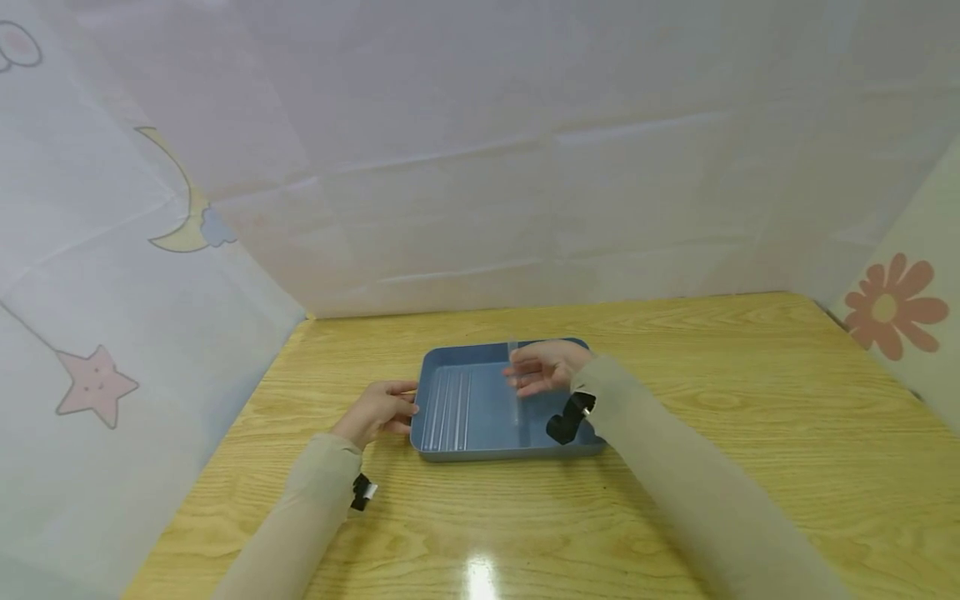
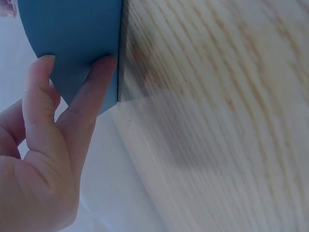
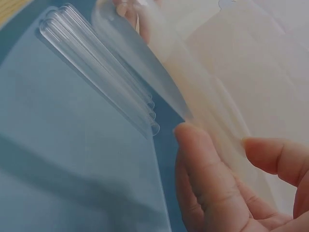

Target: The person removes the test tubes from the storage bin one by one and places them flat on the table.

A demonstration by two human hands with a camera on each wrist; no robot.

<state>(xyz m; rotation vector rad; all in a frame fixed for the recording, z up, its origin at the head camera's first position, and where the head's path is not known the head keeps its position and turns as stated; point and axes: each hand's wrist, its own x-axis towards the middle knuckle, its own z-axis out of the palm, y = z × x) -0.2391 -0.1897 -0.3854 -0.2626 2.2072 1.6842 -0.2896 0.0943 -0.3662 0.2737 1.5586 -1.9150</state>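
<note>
A blue tray [image 1: 491, 454] with raised walls rests on the wooden table. My left hand [image 1: 378, 410] is at its left end; in the left wrist view, extended fingers [image 2: 94, 87] touch the outside of the wall, one tip right at the rim. Over the tray's middle, my right hand [image 1: 547, 367] pinches a clear test tube [image 1: 515, 408] between thumb and fingertips, the other fingers spread loosely. In the right wrist view this tube [image 3: 140, 53] looks blurred and its rounded end points away from the hand. Several matching tubes [image 3: 96, 65] lie side by side along the tray's left part.
The wooden table [image 1: 750, 400] extends on both sides of the tray and in front of it. Behind it hangs a pale sheet [image 1: 525, 208], with printed side panels at left and right. Each wrist carries a black strap [image 1: 570, 418] over a beige sleeve.
</note>
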